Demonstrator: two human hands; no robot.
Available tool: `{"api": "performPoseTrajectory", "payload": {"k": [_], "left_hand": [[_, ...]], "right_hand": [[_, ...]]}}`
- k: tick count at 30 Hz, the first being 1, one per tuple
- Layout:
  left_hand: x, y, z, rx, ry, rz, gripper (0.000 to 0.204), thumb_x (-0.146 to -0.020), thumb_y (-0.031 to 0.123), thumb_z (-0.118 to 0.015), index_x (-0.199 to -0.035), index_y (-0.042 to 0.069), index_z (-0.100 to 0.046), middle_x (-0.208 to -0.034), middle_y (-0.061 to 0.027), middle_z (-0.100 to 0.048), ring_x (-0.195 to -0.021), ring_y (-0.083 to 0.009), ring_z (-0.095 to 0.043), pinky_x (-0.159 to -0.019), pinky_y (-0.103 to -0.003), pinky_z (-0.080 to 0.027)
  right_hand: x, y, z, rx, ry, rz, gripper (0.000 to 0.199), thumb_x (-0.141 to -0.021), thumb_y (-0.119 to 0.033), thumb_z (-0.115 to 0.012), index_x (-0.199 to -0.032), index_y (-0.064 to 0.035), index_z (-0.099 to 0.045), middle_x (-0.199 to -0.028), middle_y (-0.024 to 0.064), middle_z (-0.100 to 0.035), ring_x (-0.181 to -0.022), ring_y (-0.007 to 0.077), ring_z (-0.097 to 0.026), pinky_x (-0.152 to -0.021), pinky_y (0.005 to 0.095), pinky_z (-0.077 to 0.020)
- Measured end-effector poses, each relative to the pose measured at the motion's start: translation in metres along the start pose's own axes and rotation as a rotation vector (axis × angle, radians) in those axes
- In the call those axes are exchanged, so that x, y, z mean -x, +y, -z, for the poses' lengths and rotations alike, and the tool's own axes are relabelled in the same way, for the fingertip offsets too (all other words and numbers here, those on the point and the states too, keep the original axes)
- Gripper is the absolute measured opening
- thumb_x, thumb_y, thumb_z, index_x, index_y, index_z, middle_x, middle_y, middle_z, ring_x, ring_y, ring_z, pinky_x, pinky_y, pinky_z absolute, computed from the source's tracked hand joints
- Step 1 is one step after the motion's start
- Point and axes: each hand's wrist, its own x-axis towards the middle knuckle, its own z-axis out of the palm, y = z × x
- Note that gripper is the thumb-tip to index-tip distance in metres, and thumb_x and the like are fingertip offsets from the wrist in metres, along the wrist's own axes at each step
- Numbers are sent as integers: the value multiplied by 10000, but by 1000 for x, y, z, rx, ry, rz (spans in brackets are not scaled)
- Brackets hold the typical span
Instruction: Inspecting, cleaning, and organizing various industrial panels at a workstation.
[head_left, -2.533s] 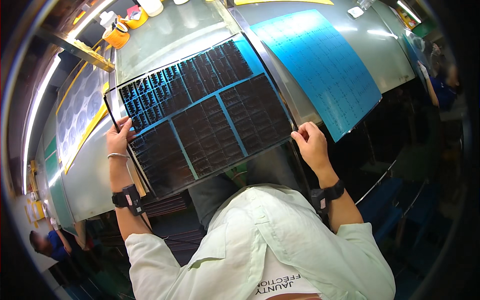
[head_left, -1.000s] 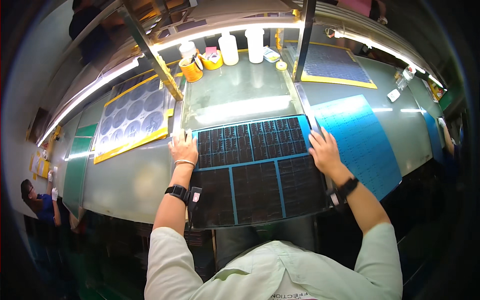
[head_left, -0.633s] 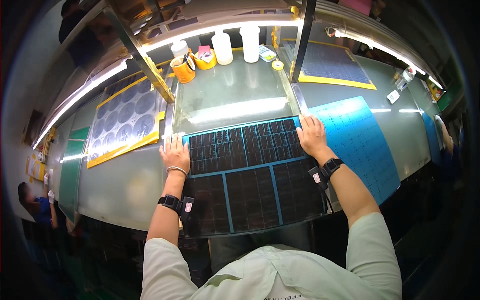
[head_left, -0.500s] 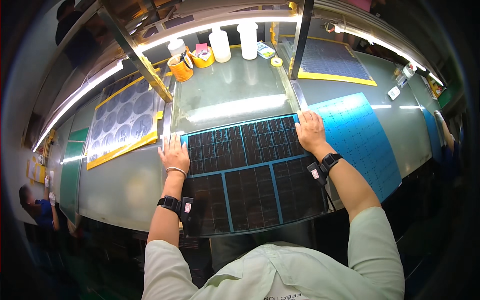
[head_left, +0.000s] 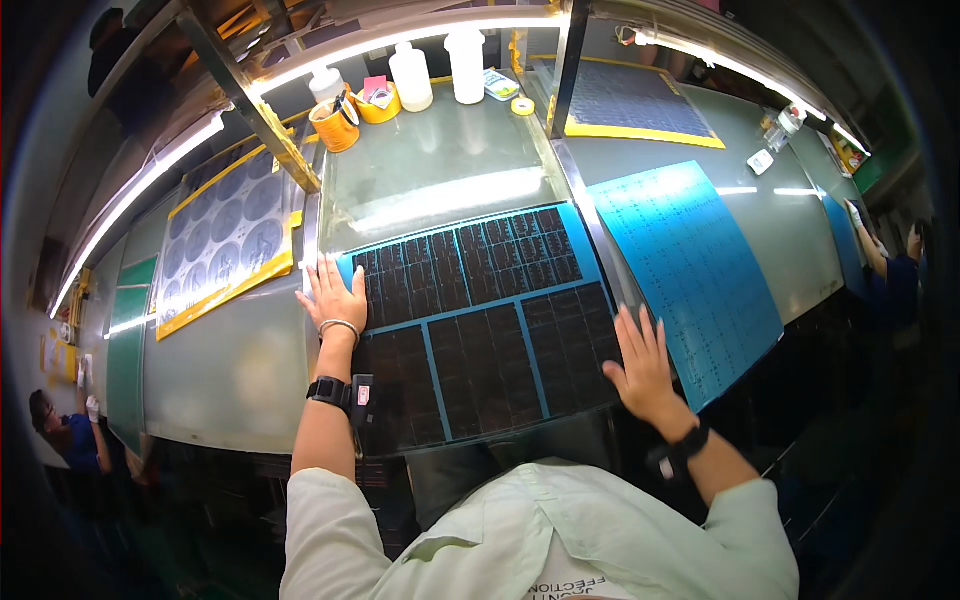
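A dark rectangular panel with blue borders and rows of fine markings (head_left: 483, 372) lies flat in front of me, on the greenish glass work surface (head_left: 440, 150) at its far side. Fingers spread, my left hand (head_left: 338, 298) rests at the panel's far left corner. My right hand (head_left: 645, 368) is beside the panel's right edge, fingers stretched out and thumb apart; whether it touches the edge I cannot tell. Neither hand grips anything. A bright blue sheet with rows of small dark marks (head_left: 690, 265) lies just to the right, close to my right fingertips.
Along the back stand white bottles (head_left: 467, 68), an orange tape roll (head_left: 335, 125) and a small yellow roll (head_left: 522, 106). Yellow-edged film with dark circles (head_left: 225, 240) lies left; another yellow-edged sheet (head_left: 640, 105) lies back right. Metal posts (head_left: 572, 70) rise between stations. Other people work at both sides.
My right hand has left the panel's far right corner and come nearer to me along its right edge. My left hand stays at the far left corner. The whole view has shifted slightly.
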Motion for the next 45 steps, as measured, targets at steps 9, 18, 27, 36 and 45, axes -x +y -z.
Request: {"api": "performPoseTrajectory", "payload": {"k": [9,18,27,36,45], "left_hand": [[68,-23,10,27,-6,-173,820,-875,608,-291,-1392,-23,-209,-1477,-144,-181,-1376,-288,-125,-1052,-595,-75],[289,-99,37,254,27,-191,720,-901,557,-299,-1367,8,-315,-1486,-158,-147,-1375,-352,-88,-1031,-608,-97],[280,-105,12,1409,-186,565,328,-907,301,-542,-808,5,-641,-710,-63,-627,-653,-122,-582,-617,-268,-451],[218,-103,123,1375,135,198,254,-848,184,-590,-628,63,-548,-572,-14,-511,-532,-111,-458,-537,-272,-384],[79,-53,271,1388,75,-427,328,-929,318,-479,-1083,50,-587,-1008,-60,-592,-938,-174,-562,-851,-313,-420]], "right_hand": [[76,-37,5,22,34,-56,681,-818,-303,-569,-1337,57,-315,-1440,192,-244,-1347,385,-165,-1084,525,-104],[97,-45,-1,23,26,-66,580,-893,-329,-472,-1311,55,-354,-1430,174,-277,-1340,398,-170,-1081,535,-86],[63,-9,25,-81,54,110,453,-764,74,-479,-1185,-70,-561,-1361,136,-407,-1319,350,-267,-1096,483,-149],[20,-7,63,-164,382,375,253,-808,-7,-518,-1012,-65,-656,-1165,112,-594,-1232,336,-427,-1089,503,-190],[-127,-9,123,-1272,179,-133,321,-865,-322,-604,-983,-24,-615,-817,-5,-616,-682,93,-568,-604,236,-459]]}}
